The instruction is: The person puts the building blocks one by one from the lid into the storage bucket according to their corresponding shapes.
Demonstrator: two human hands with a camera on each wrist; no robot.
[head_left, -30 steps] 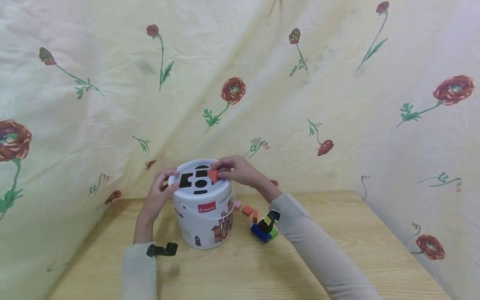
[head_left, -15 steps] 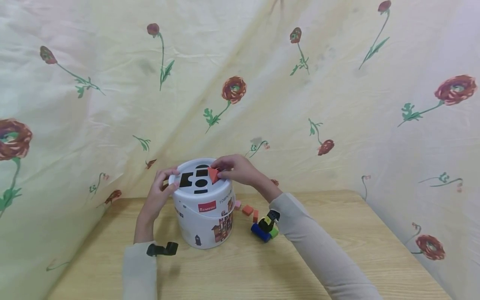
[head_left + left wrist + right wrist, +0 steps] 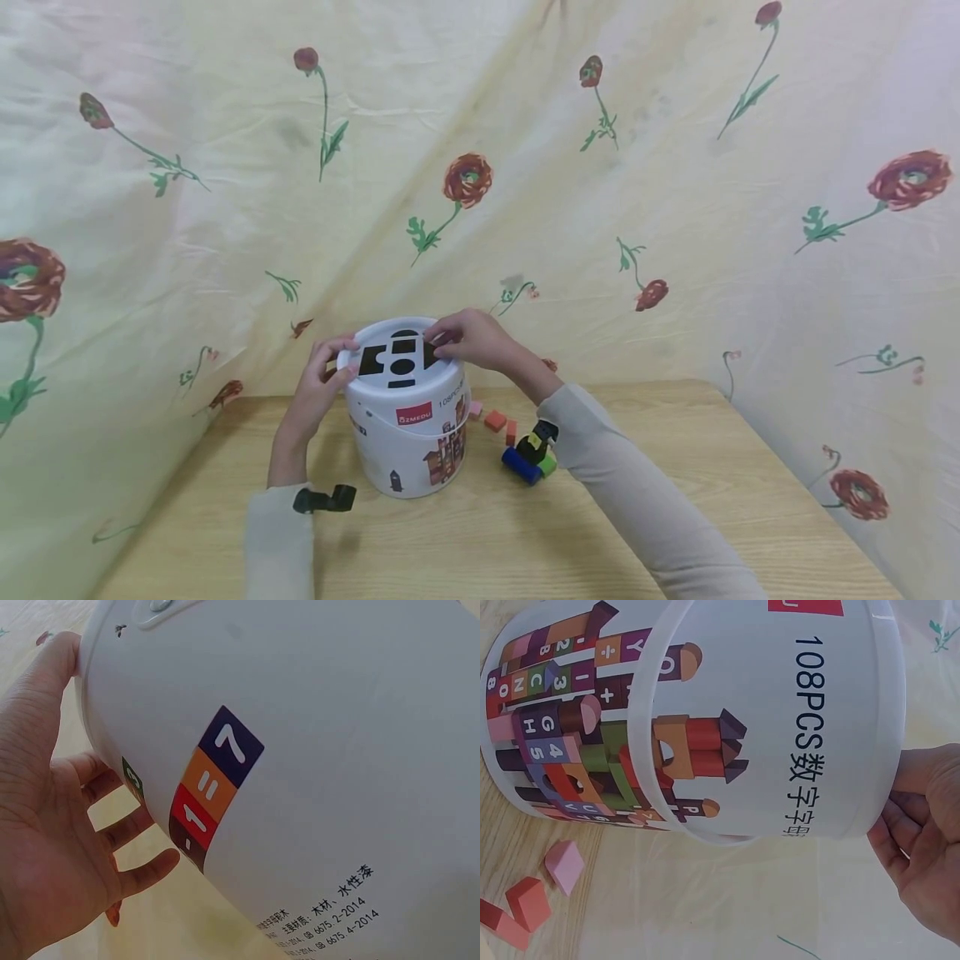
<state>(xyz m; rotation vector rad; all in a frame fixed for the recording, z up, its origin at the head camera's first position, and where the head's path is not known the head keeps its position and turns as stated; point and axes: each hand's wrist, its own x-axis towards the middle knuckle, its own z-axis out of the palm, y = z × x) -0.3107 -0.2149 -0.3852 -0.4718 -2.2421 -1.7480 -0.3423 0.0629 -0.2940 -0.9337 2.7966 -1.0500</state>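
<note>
A white lidded toy-block bucket (image 3: 405, 450) stands on the table, its lid (image 3: 377, 383) cut with several dark shaped holes. My left hand (image 3: 318, 387) holds the lid's left rim, thumb and a finger over the edge. In the left wrist view, the lower fingers of the left hand (image 3: 67, 825) curve beside the bucket wall. Bent at the lid's right side, by a dark slanted hole (image 3: 431, 355), the fingers of my right hand (image 3: 476, 340) hold nothing visible. The right wrist view shows this right hand (image 3: 934, 832) at the rim, its fingertips partly hidden.
Right of the bucket lie a pink block (image 3: 476, 409), an orange-red block (image 3: 495, 420), a second orange-red block (image 3: 511, 432), a blue cylinder (image 3: 521, 467) and a green block (image 3: 548, 465). A flowered curtain (image 3: 525, 208) hangs behind the wooden table (image 3: 450, 550).
The orange-red triangular block under my right fingers tilted up, then went out of sight, leaving the dark hole uncovered. My left hand has stayed on the rim.
</note>
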